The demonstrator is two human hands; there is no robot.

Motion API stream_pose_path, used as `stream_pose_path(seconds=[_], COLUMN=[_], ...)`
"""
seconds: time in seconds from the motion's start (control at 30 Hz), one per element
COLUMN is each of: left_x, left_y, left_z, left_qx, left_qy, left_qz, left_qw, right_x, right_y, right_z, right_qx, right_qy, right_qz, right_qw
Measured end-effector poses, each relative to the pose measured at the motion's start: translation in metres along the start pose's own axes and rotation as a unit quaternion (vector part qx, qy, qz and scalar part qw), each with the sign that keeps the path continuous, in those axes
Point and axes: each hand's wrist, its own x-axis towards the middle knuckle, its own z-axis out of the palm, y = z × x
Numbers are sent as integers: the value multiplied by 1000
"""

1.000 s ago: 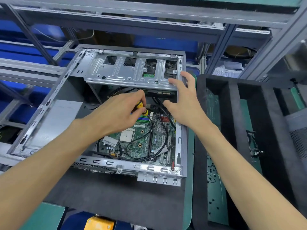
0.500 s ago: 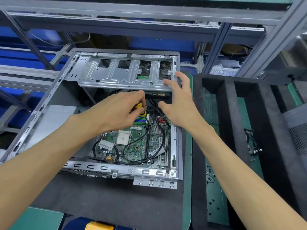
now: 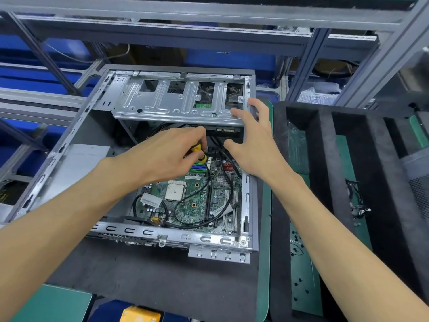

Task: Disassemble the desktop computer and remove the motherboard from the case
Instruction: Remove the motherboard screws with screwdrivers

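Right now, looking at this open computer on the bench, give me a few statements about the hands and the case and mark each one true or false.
1. The left hand grips a yellow-handled screwdriver over the motherboard. True.
2. The right hand holds a second screwdriver. False: it holds no tool; its straight fingers rest on the metal drive cage.
3. The motherboard is lying out on the foam tray. False: it sits inside the case.
4. Black cables run across the motherboard. True.
5. The case's side panel is closed. False: the case is open and the board shows.
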Motion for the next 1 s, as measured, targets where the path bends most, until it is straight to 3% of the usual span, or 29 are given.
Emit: stream_pose_path(seconds=[0.33, 0.6, 0.8, 1.0], left_x=[-1, 13, 34, 48], left_y=[-1, 11, 24, 30], left_z=[0, -5, -15, -20], left_qx=[-8, 55, 114, 243], left_qy=[2, 10, -87, -164], left_qz=[1, -6, 43, 115], left_qw=[1000, 998, 989, 949], right_x=[0, 0, 0, 1], right_y=[0, 1, 1, 3], right_z=[0, 0, -1, 0], right_qx=[2, -1, -6, -7], right_qy=[3, 1, -1, 4], right_qz=[-5, -7, -8, -13], right_qw=[1000, 1000, 1000, 1000])
